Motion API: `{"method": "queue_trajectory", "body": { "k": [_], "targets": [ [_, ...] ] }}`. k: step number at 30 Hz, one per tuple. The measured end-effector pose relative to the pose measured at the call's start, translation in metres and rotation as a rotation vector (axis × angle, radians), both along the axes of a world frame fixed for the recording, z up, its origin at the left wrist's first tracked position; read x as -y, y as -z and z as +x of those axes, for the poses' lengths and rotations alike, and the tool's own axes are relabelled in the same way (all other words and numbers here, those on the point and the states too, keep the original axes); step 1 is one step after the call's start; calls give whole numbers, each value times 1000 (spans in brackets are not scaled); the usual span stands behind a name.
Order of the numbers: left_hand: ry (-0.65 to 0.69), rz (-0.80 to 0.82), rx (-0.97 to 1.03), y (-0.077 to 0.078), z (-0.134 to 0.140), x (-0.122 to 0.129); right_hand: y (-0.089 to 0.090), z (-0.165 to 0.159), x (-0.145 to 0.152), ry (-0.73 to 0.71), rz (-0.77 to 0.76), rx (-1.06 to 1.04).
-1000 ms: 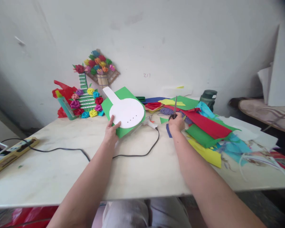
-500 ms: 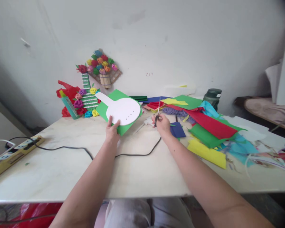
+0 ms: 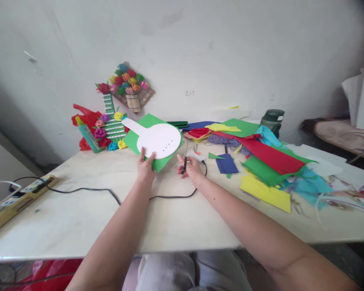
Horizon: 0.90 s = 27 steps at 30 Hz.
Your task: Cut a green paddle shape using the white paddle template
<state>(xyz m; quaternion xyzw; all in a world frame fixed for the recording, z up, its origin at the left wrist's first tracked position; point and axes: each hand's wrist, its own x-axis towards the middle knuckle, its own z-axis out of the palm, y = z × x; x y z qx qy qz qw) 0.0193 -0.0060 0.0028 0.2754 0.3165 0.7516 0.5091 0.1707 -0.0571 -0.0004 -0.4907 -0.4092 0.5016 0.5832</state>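
Observation:
My left hand (image 3: pixel 146 166) grips a green sheet (image 3: pixel 162 165) together with a white guitar-shaped cutout (image 3: pixel 157 141) lying on its face. The cutout has a round body, a narrow neck and a row of small dark holes. To the right, my right hand (image 3: pixel 190 169) is closed around a pair of scissors (image 3: pixel 185 162) with dark handles, blades pointing away from me. The scissors are beside the sheet's right edge, apart from it. Behind my right hand a white glue gun (image 3: pixel 197 155) lies partly hidden, its black cord (image 3: pixel 172 197) trailing across the table.
Coloured sheets, among them a red one (image 3: pixel 269 155) and a yellow one (image 3: pixel 265 192), lie heaped at right near a dark bottle (image 3: pixel 272 121). At left are a glue bottle (image 3: pixel 89 137), a flower-decorated guitar craft (image 3: pixel 113 128) and a power strip (image 3: pixel 21 202).
My right hand has moved left and slightly toward me with the scissors, closer to the green sheet. A green paper scrap beside the blue piece is now uncovered. My left hand stays nearly still.

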Motion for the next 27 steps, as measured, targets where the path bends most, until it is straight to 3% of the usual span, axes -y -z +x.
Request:
{"method": "queue_trajectory", "body": {
  "k": [27],
  "targets": [
    [34, -41, -47, -2, 17, 10, -2, -8, -4, 30, -2, -17]
  ]
}}
